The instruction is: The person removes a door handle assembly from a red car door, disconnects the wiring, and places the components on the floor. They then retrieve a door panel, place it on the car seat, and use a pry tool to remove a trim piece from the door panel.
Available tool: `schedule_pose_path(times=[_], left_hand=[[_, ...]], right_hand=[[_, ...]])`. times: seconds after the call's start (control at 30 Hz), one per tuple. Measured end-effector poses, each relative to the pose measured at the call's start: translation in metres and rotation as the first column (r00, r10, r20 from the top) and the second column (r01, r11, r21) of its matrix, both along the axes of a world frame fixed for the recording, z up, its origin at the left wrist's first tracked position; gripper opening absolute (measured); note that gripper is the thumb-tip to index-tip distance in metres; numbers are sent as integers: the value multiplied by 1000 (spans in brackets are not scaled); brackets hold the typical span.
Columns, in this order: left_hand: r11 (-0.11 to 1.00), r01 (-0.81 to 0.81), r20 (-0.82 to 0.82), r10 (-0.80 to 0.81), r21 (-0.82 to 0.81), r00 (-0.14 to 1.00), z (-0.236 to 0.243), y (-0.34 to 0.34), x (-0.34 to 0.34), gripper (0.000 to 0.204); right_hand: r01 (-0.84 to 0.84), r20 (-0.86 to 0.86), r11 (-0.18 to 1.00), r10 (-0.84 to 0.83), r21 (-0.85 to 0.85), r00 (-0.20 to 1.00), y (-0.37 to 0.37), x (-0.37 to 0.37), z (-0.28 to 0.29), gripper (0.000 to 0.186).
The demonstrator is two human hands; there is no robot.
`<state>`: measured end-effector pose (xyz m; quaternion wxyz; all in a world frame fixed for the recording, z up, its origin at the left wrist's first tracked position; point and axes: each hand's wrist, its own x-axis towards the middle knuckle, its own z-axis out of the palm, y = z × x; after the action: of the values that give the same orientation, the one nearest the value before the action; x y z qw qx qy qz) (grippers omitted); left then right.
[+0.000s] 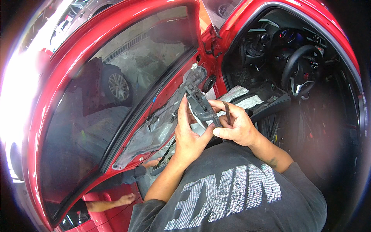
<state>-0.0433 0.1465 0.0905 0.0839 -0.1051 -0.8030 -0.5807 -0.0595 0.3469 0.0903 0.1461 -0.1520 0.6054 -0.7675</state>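
Both my hands are raised in front of my chest, beside the stripped inner side of an open red car door (116,9). Between them is a long black plastic car part (201,105) with moulded ribs and a pale curved piece along its left side. My left hand (189,135) grips its left side and lower end, fingers and thumb closed round it. My right hand (237,124) pinches the lower right edge between thumb and fingers. A thin dark strip (227,112) stands between the right-hand fingers; its kind is unclear. My palms hide some of the part's underside.
A torn clear-grey liner (147,135) covers the door's inner panel, with the door glass (127,65) above. Ahead right are the steering wheel (302,69) and dashboard. White sheets (247,101) lie by the sill. Another person's hand (126,199) shows lower left.
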Motion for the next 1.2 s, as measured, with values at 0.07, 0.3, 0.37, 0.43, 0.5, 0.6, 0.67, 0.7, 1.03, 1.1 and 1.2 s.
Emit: schedule_pose_path(times=[0.07, 0.3, 0.37, 0.43, 0.5, 0.6, 0.67, 0.7, 1.03, 1.1, 1.2], left_hand=[[1000, 4, 0, -4, -9, 1000, 1, 1, -1, 110], [1000, 13, 11, -13, 14, 1000, -1, 4, -2, 111], [1000, 20, 19, -20, 10, 1000, 1, 6, -2, 111], [999, 37, 18, -37, 22, 999, 5, 7, 0, 109], [997, 62, 6, -62, 51, 998, 12, 5, 3, 106], [884, 143, 100, -207, 445, 973, 18, -1, -1, 96], [888, 145, 116, -215, 436, 970, 23, 3, -3, 96], [890, 147, 123, -220, 431, 968, 25, 5, -3, 96], [949, 146, 87, -176, 280, 981, 32, 9, 1, 92], [952, 142, 85, -171, 269, 982, 34, 8, 1, 92], [957, 138, 75, -162, 255, 984, 33, 8, 1, 93]], right_hand=[[3, -4, 1000, -3, -3, 1000, 1, 0, -1, 84], [2, 41, 997, 1, -74, 999, 4, 0, -3, 82], [-6, 60, 994, 13, -106, 998, 5, -1, -3, 82], [-16, 59, 991, 24, -132, 998, 6, -3, -7, 82], [-39, 39, 986, 46, -161, 998, 9, -5, -13, 82], [-81, -14, 972, 80, -221, 997, 12, -4, -29, 82], [-104, -11, 958, 105, -269, 994, 11, -3, -43, 82], [-114, 6, 952, 120, -284, 993, 12, -1, -48, 81], [-176, 78, 921, 216, -347, 973, 12, 3, -66, 76], [-197, 60, 918, 231, -344, 971, 11, 1, -58, 77], [-202, 54, 927, 231, -317, 972, 12, 0, -44, 77]])
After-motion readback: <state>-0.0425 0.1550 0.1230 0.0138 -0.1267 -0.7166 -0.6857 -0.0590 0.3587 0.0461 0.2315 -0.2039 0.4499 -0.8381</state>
